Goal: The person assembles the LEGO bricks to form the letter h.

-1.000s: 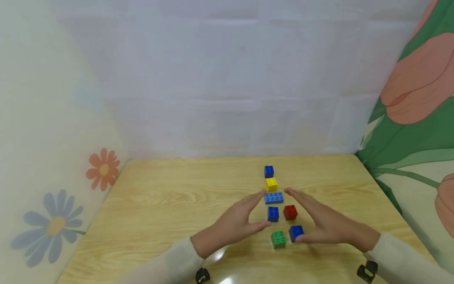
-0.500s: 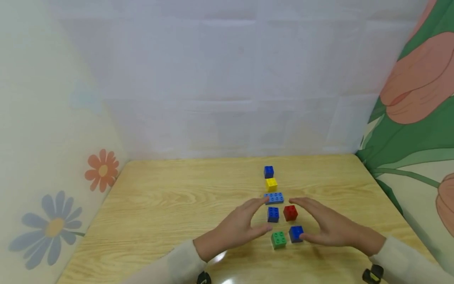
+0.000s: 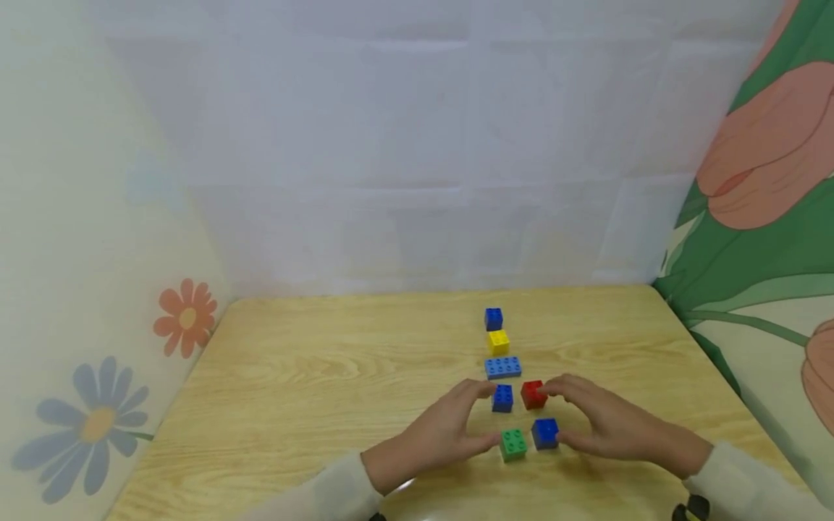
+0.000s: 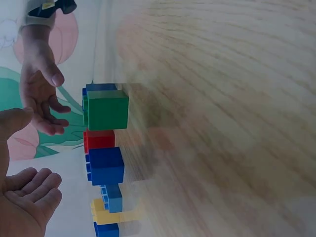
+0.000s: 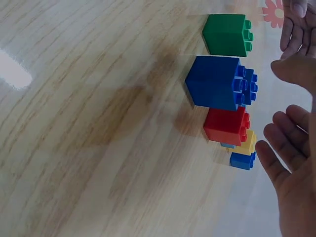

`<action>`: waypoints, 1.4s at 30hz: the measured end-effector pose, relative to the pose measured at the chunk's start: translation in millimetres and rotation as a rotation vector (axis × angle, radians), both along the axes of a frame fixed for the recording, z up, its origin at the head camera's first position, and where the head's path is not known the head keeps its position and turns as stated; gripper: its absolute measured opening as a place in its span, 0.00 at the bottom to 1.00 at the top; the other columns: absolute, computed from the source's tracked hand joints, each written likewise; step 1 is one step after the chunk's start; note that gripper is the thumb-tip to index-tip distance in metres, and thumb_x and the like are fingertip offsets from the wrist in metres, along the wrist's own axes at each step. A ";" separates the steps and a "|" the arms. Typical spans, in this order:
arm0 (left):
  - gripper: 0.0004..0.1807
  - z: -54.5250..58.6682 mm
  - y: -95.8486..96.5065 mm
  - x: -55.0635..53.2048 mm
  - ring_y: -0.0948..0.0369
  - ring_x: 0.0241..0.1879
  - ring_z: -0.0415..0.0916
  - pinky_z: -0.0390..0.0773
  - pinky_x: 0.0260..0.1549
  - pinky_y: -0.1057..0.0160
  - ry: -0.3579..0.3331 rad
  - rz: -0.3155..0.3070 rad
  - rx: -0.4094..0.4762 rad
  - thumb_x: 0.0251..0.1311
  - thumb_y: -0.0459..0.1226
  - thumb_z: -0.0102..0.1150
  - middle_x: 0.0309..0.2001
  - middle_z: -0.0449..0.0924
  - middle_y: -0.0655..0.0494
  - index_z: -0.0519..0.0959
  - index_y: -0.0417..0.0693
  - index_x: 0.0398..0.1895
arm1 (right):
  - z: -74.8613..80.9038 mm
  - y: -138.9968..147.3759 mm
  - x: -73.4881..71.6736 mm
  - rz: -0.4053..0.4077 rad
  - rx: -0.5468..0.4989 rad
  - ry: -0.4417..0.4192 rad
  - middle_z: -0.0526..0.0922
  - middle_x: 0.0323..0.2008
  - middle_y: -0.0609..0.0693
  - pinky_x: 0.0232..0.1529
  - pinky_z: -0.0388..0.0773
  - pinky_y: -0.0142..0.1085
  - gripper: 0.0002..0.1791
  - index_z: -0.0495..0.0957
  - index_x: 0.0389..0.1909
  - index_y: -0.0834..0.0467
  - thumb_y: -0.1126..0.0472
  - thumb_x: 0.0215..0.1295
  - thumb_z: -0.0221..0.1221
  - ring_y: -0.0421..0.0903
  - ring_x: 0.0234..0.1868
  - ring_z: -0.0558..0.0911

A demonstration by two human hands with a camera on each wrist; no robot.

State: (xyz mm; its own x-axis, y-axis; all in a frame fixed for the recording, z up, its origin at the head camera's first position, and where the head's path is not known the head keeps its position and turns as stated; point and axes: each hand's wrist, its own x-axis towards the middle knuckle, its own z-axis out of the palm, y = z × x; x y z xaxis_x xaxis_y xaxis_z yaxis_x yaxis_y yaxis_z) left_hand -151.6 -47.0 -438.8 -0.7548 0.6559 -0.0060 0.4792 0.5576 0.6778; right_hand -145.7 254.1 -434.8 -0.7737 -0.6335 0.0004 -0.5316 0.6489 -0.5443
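Both hands hover above several toy building bricks, their curved fingers and thumbs facing each other with nothing held. The left hand [image 3: 443, 427] is nearest the green brick [image 3: 513, 444] and a blue brick [image 4: 106, 166]. Across from it, the right hand [image 3: 615, 423] has its thumb near another blue brick [image 5: 213, 82] and its fingertips overlapping the red brick [image 3: 533, 394] in the head view. In both wrist views the fingers are apart from the bricks. Farther back stand a long light-blue brick [image 3: 503, 367], a yellow brick [image 3: 498, 341] and a third dark-blue brick [image 3: 493, 318].
The bricks stand studs-up on a wood-grain table [image 3: 313, 376], right of its middle. A pale wall covering [image 3: 326, 145] rises behind the back edge. Flower-printed panels flank the table, with a large tulip panel [image 3: 769, 289] on the right.
Both hands have drawn back toward the person, from beside the light-blue brick to around the nearer bricks. The right hand has also shifted slightly right. The bricks have kept their places.
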 end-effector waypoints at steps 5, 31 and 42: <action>0.34 -5.2 1.5 1.7 0.60 0.61 0.69 0.72 0.58 0.61 -0.034 -0.008 -0.026 0.64 0.53 0.59 0.63 0.68 0.58 0.65 0.48 0.68 | -4.7 -2.4 0.8 0.041 -0.041 -0.013 0.75 0.56 0.43 0.49 0.79 0.44 0.26 0.71 0.62 0.50 0.50 0.65 0.63 0.45 0.55 0.76; 0.26 -15.0 23.5 6.7 0.73 0.38 0.71 0.76 0.36 0.73 -0.081 -0.023 -0.206 0.58 0.50 0.66 0.45 0.73 0.63 0.72 0.51 0.56 | -20.1 -4.4 -0.8 -0.006 0.134 -0.032 0.75 0.50 0.34 0.50 0.78 0.39 0.22 0.75 0.55 0.47 0.48 0.62 0.65 0.35 0.50 0.75; 0.23 -16.2 29.7 6.3 0.74 0.36 0.70 0.75 0.35 0.75 -0.051 -0.059 -0.194 0.59 0.47 0.67 0.44 0.74 0.61 0.73 0.50 0.54 | -21.3 -3.6 -0.8 -0.024 0.143 -0.061 0.75 0.48 0.32 0.51 0.78 0.40 0.19 0.75 0.53 0.42 0.49 0.61 0.66 0.35 0.50 0.76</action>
